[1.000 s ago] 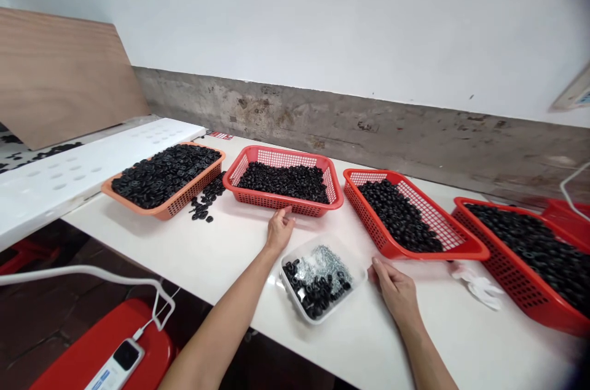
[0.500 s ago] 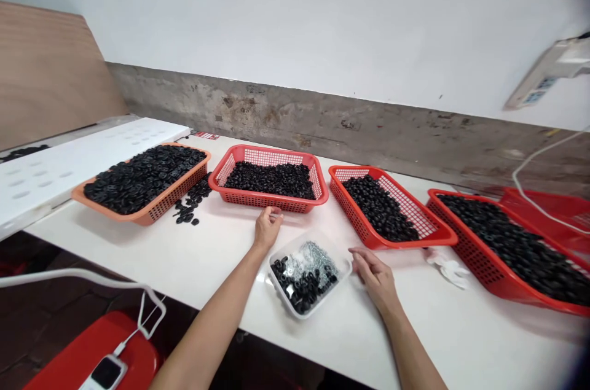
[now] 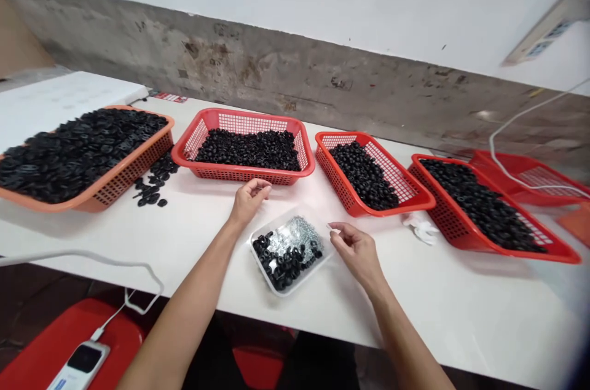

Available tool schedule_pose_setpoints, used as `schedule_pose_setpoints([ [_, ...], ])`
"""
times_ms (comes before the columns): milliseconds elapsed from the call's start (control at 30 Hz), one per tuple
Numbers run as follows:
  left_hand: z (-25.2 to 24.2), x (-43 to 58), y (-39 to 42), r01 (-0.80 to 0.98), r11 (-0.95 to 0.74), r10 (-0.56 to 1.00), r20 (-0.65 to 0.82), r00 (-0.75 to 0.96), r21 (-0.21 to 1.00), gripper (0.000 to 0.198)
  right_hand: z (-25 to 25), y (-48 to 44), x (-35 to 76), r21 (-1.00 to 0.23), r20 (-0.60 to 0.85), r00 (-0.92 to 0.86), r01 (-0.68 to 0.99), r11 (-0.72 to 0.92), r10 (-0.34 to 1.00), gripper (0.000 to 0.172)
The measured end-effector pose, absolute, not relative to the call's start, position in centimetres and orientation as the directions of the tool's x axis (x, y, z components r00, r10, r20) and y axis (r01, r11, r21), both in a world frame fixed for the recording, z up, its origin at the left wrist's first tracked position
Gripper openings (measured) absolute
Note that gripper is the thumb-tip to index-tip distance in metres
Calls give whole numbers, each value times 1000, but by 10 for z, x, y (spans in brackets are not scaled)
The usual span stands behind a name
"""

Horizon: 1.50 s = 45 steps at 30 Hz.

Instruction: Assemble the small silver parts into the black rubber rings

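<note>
A clear plastic container (image 3: 302,282) sits on the white table between my hands. Inside it are black ring-like pieces (image 3: 288,267) and a heap of small shiny metal parts (image 3: 302,235). My left hand (image 3: 249,201) is just in front of the middle red basket (image 3: 244,172), its thumb and fingers drawn together in a pinch. Close to the container's right corner, my right hand (image 3: 357,252) also has thumb and forefinger pinched. Whatever either hand holds is too small or hidden to make out.
Red baskets of small black parts stand at centre right (image 3: 332,178) and far right (image 3: 454,230). An orange basket (image 3: 133,169) of black pieces is at left, with loose black pieces (image 3: 150,190) beside it. Crumpled white tissue (image 3: 421,229) lies at right. A white cable (image 3: 115,261) hangs at the front left.
The whole view has shifted, so the baskets and container appear higher and further left. Both hands stay pinched in nearly the same places beside the container.
</note>
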<state>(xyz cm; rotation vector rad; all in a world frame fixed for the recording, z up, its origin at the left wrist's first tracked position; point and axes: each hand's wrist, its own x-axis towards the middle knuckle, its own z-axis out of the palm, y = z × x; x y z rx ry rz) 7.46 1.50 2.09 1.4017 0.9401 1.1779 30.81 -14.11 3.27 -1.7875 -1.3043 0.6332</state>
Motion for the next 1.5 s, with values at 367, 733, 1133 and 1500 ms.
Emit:
schedule_pose_setpoints([
  [367,50,72,3,-162,-163,941,203,271,973,19,73,-149,284,-232,398,57,972,40,916,32],
  [733,50,76,-4,-154,-181,902,227,369,971,17,87,-100,217,-285,-314,-396,906,312,863,6],
  [1133,66,71,-14,-88,-575,701,546,459,813,23,95,-62,253,-976,-219,-149,58,-212,964,40],
  [1500,65,75,-17,-3,-581,763,546,346,814,11,80,-77,257,-771,-53,-112,637,31,992,27],
])
